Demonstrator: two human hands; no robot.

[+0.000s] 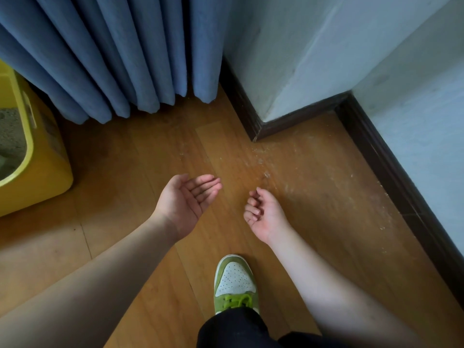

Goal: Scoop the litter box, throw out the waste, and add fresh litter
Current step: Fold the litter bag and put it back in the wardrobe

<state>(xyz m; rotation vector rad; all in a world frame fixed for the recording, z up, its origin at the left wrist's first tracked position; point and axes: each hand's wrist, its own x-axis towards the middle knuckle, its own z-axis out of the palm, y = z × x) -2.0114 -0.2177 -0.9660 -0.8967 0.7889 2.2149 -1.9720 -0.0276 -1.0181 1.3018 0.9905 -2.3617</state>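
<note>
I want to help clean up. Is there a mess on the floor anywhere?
Yes. Pale litter crumbs lie scattered on the wooden floor near the dark baseboard corner, away from the yellow litter box. They look tracked or spilled out.

Warm brown wooden floorboards point(140, 156) fill the frame, dusted with pale grit point(261, 156) just past centre toward 1 o'clock. Heavy blue curtains point(105, 51) hang in deep folds from 10 to 12 o'clock, their hems just reaching the floor. A pale blue-grey wall point(313, 46) juts out as a corner at 1 o'clock and runs on toward 4 o'clock, edged by a dark skirting board point(391, 167). Soft daylight lights the wall.
</note>
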